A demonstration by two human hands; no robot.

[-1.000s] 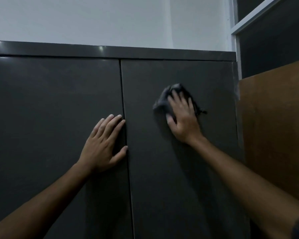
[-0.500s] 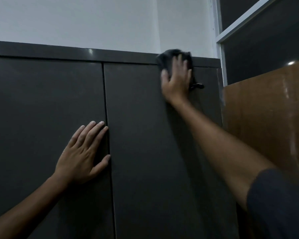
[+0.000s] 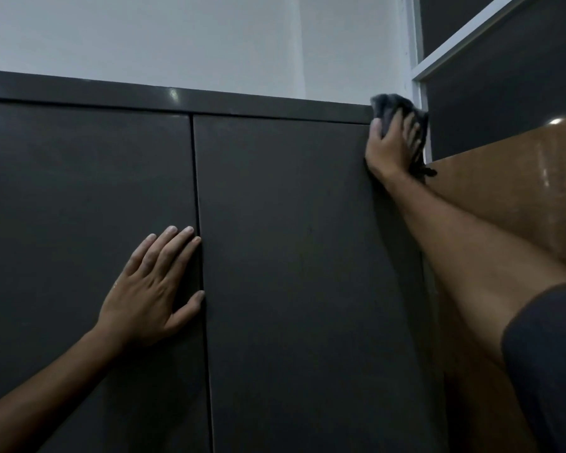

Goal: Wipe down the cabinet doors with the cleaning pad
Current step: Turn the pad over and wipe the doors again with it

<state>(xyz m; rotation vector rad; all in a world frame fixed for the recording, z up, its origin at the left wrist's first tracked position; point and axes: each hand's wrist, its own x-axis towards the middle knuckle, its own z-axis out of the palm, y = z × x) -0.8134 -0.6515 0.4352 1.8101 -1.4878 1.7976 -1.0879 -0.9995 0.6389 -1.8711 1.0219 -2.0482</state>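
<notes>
The right hand (image 3: 393, 143) presses the crumpled dark grey cleaning pad (image 3: 395, 110) with curled fingers into the right matte-grey cabinet door's (image 3: 291, 273) top right corner, while the left hand (image 3: 151, 289), fingers spread flat, braces the left grey door (image 3: 79, 240) shut.

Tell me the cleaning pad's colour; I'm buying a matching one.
Dark grey, seen in the head view: the pad under the right hand.
</notes>
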